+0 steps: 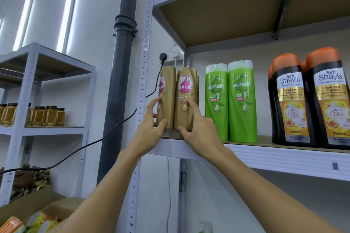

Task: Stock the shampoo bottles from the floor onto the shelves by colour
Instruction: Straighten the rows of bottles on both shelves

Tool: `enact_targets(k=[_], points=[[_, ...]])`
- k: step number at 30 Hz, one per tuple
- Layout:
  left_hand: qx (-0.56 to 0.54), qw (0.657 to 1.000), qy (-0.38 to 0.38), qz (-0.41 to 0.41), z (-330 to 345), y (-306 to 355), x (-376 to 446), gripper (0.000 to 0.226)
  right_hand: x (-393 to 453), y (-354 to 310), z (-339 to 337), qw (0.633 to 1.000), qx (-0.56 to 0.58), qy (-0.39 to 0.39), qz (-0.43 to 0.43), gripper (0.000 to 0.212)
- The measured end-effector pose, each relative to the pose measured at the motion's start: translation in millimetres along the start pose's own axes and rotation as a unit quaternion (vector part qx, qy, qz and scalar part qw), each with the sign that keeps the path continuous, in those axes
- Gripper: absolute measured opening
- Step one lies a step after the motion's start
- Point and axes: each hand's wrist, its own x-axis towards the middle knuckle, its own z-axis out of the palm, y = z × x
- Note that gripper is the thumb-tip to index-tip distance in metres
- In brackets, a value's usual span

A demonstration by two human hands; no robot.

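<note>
In the head view we have two gold bottles standing upright at the left end of the shelf (246,152), right at its front edge. Our left hand (151,128) holds the left gold bottle (166,96), fingers curled on its outer side and thumb across its lower front; our right hand (198,128) holds the right gold bottle (184,100), forefinger up the label and thumb at the base. More gold bottles appear to stand behind, though the view there is too poor to count them. Risk: both bases sit close to the shelf lip, so an early release or a sideways nudge could tip a bottle off the front, or knock it into the green bottles (230,104) just beside. The black bottles (306,104) stand well apart. Below left, an open cardboard box (62,208) holds more stock, partly seen.
</note>
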Motion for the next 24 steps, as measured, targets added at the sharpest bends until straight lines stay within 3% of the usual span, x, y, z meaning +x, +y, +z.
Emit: enact_targets(k=[14, 24], points=[[0.047, 0.995, 0.090, -0.014, 10.4, -4.4, -3.1, 0.062, 1.8, -8.9, -1.8, 0.999, -0.001, -0.017, 0.032, 0.093], [0.090, 0.989, 0.109, -0.031, 14.9, -5.6, 0.4, 0.063, 6.6, -12.6, 4.0, 0.997, 0.021, -0.016, 0.070, 0.100]])
